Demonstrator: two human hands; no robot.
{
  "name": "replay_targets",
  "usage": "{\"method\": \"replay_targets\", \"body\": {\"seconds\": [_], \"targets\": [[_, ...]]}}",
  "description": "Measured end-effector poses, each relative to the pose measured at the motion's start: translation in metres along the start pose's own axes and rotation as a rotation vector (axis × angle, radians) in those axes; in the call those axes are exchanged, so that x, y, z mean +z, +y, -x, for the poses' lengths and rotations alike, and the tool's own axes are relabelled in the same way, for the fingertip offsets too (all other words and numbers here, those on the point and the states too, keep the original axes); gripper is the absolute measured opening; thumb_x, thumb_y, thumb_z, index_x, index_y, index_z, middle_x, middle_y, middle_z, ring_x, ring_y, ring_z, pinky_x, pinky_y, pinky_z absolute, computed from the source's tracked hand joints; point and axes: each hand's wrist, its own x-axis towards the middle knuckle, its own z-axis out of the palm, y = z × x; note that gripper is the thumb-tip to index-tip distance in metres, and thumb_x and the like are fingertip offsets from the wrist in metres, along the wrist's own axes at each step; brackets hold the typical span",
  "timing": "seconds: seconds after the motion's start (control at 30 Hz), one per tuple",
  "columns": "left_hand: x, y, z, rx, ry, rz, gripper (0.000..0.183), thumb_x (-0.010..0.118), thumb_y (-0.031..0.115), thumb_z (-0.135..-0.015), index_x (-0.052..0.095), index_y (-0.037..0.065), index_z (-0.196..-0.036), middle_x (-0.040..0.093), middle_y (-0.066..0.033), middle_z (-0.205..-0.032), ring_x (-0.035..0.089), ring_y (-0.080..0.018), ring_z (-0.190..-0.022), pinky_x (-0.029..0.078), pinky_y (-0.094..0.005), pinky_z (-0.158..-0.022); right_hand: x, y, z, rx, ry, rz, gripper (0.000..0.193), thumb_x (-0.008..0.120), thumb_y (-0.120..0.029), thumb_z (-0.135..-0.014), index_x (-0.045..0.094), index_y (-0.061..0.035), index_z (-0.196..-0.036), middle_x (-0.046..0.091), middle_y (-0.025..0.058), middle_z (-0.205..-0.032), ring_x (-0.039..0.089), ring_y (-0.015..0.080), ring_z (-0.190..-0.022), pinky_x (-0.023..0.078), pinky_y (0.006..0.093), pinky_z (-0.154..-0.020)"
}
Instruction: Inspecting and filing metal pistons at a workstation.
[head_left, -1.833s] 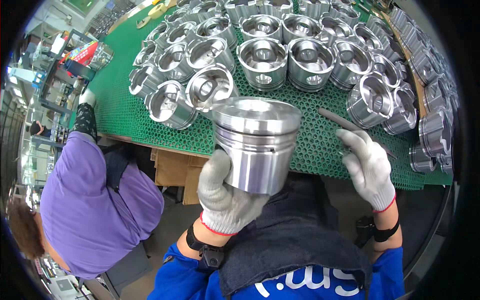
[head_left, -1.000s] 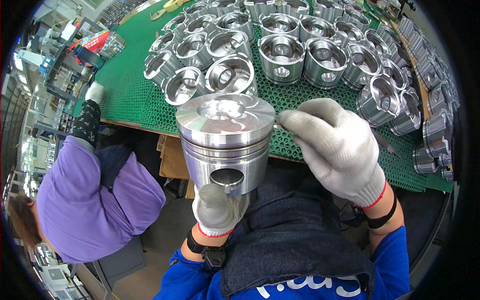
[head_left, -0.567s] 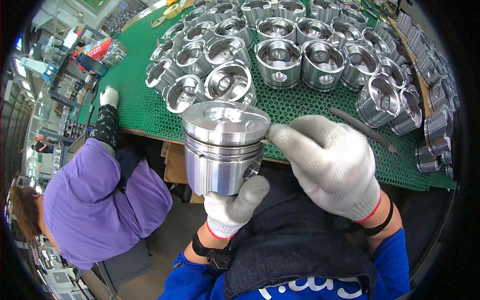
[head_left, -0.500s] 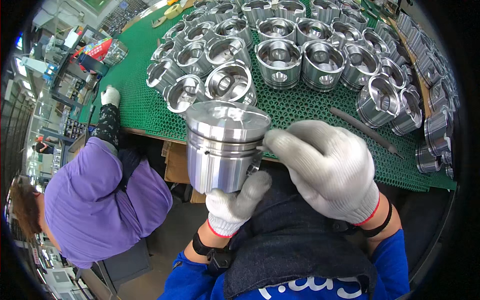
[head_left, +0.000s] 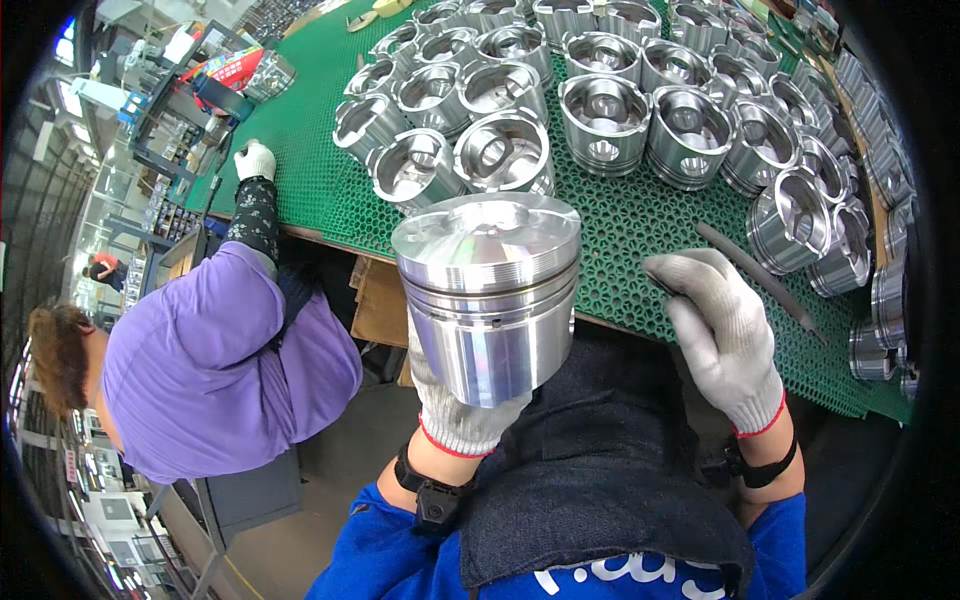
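Note:
My left hand (head_left: 462, 418), in a white knit glove, holds a shiny metal piston (head_left: 490, 340) from below and behind, crown up and slightly tilted toward me. Ring grooves run round its upper side, and most of the gripping fingers are hidden behind it. To the right, apart from the piston, is my gloved right hand (head_left: 728, 340). Its fingers are curled in toward the thumb, with a dark spot at the fingertips; whether a small thing is pinched there I cannot make out. Beyond the hands, several pistons (head_left: 605, 125) stand with their hollow ends up on a green perforated mat (head_left: 620, 225).
A grey rod (head_left: 762, 282) lies on the mat right of my right hand. More pistons (head_left: 888, 300) line the right edge beside a wooden strip. At left, a person in purple (head_left: 200, 360) rests a gloved hand (head_left: 256, 160) on the bench. Cardboard (head_left: 382, 305) is under the bench edge.
My right hand has drawn away from the piston's side and moved right. The piston has turned in my left hand, shifting slightly right, and its side hole has moved to the right edge.

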Motion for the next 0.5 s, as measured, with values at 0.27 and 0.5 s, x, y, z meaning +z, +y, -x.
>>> {"method": "replay_targets", "body": {"seconds": [0.27,0.5], "targets": [[0.010,-0.003,0.000,-0.028,0.170,0.045,0.069,0.039,0.060,-0.095,0.036,0.012,-0.145,0.042,-0.0140,-0.146,0.043,-0.0321,-0.131,0.037,-0.0483,-0.109,0.002,-0.023,-0.024,-0.216,-0.010,0.052,0.031,0.060,0.005,-0.076,0.065,-0.0038,-0.106,0.063,0.0147,-0.098,0.064,0.0304,-0.083,0.052,0.0359,-0.073],[0.027,-0.011,-0.006,0.010,0.098,-0.140,0.089,0.041,0.074,-0.087,0.034,0.006,-0.145,0.044,-0.0150,-0.142,0.049,-0.0323,-0.126,0.039,-0.0484,-0.107,0.003,-0.015,-0.020,-0.275,0.058,0.314,0.036,0.065,-0.002,-0.073,0.064,-0.0081,-0.109,0.065,0.0114,-0.094,0.066,0.0280,-0.071,0.054,0.0348,-0.059]]}}
